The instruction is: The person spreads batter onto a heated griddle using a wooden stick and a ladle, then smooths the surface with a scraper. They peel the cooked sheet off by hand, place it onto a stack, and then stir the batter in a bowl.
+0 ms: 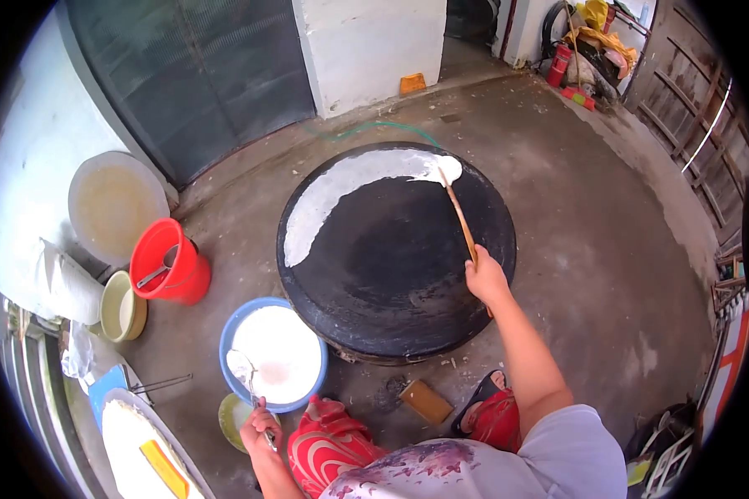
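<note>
My right hand (488,279) is wrapped round the wooden handle of a batter spreader (460,218). Its white-coated head rests near the far right rim of a large round black griddle (383,266). From there a curved band of white batter (333,185) runs along the far and left side of the griddle. Low on the left, my left hand (260,428) grips a metal ladle (241,364), whose bowl is over the left side of a blue basin (225,341) filled with white batter. A green bowl (232,422) sits partly hidden under the basin and my hand.
Left stand a red bucket (193,279) with a dipper inside, a yellowish tub (136,323) and a round lid-like disc (116,206) against the wall. A pale round board (129,441) with a yellow scraper is at lower left. A brown block (426,402) lies near my feet.
</note>
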Demonstrator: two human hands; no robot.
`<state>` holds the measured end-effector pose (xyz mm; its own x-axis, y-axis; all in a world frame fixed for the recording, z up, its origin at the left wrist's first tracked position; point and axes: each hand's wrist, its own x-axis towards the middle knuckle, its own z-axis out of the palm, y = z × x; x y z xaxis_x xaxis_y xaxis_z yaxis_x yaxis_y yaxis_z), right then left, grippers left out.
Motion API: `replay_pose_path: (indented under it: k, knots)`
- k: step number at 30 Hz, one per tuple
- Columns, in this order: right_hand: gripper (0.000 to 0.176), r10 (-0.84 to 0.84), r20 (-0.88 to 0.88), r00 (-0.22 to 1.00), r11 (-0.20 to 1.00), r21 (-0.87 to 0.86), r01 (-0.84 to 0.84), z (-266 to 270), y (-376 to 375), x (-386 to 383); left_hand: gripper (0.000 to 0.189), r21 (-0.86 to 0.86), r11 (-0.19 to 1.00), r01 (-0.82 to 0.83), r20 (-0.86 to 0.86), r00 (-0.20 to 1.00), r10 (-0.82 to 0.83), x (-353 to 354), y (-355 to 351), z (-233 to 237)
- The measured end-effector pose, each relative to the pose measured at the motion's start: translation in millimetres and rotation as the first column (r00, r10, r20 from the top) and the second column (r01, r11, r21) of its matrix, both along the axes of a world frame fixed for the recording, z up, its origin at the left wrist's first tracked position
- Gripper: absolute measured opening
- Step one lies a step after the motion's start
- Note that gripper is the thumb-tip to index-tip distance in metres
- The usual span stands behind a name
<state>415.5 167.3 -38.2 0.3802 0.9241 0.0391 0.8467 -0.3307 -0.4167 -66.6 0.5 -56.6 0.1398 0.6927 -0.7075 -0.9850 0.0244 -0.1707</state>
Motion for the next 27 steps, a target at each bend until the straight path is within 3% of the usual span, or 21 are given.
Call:
replay_pose_path:
  k: [1,2,4,6,8,9,11,12,14,15,19,22,24,26,27]
  knots:
    - [0.036,0.103,-0.202,0.974,0.978,0.197,-0.063,-9,-7,8,0.025,0.001,1.0,-0.009,-0.017,1.0,0.009,1,1,7]
    - [0.036,0.101,-0.208,0.973,0.979,0.197,-0.059,-17,-9,17,0.025,0.003,1.0,-0.018,-0.034,0.999,0.018,2,3,14]
    - [0.03,0.247,-0.488,0.837,0.932,0.356,-0.067,-15,-6,31,0.026,0.013,1.0,-0.011,-0.053,0.998,0.012,7,5,29]
    - [0.032,0.172,-0.464,0.869,0.929,0.369,0.013,-18,8,53,0.029,0.088,0.996,0.009,-0.057,0.998,-0.004,13,5,44]
    - [0.036,-0.021,-0.508,0.861,0.959,0.232,0.16,-21,27,75,0.03,0.108,0.994,0.008,-0.065,0.998,-0.001,22,3,60]
    - [0.036,-0.018,-0.511,0.859,0.959,0.235,0.16,-22,36,83,0.031,0.124,0.992,0.008,-0.067,0.998,0.001,27,2,66]
    - [0.039,-0.228,-0.63,0.742,0.956,-0.001,0.294,-23,47,94,0.031,0.136,0.991,0.009,-0.069,0.998,0.0,37,0,75]
    - [0.039,-0.228,-0.633,0.74,0.956,0.0,0.294,-15,46,89,0.031,0.147,0.989,0.013,-0.068,0.998,-0.003,41,0,78]
    - [0.039,-0.22,-0.79,0.572,0.975,-0.162,0.15,10,43,71,0.032,0.154,0.988,0.018,-0.066,0.998,-0.007,49,-1,80]
    - [0.038,-0.185,-0.821,0.541,0.983,-0.149,0.11,9,42,72,0.032,0.156,0.987,0.024,-0.062,0.998,-0.014,52,-2,81]
    - [0.036,-0.251,-0.801,0.543,0.964,-0.156,0.217,6,43,82,0.031,0.129,0.991,0.042,-0.099,0.995,-0.029,60,1,75]
    - [0.033,-0.21,-0.809,0.548,0.978,-0.177,0.113,11,51,60,0.03,0.118,0.99,0.082,-0.134,0.989,-0.065,61,3,69]
    - [0.03,-0.2,-0.783,0.589,0.978,-0.193,0.076,18,45,53,0.027,0.012,0.999,0.047,-0.15,0.988,-0.044,62,5,71]
    - [0.028,-0.141,-0.767,0.627,0.987,-0.057,0.151,1,42,69,0.027,-0.004,1.0,0.03,-0.165,0.986,-0.03,61,5,71]
    - [0.028,0.052,-0.662,0.748,0.95,0.264,0.169,-108,79,110,0.027,-0.004,1.0,0.024,-0.161,0.987,-0.024,62,6,71]
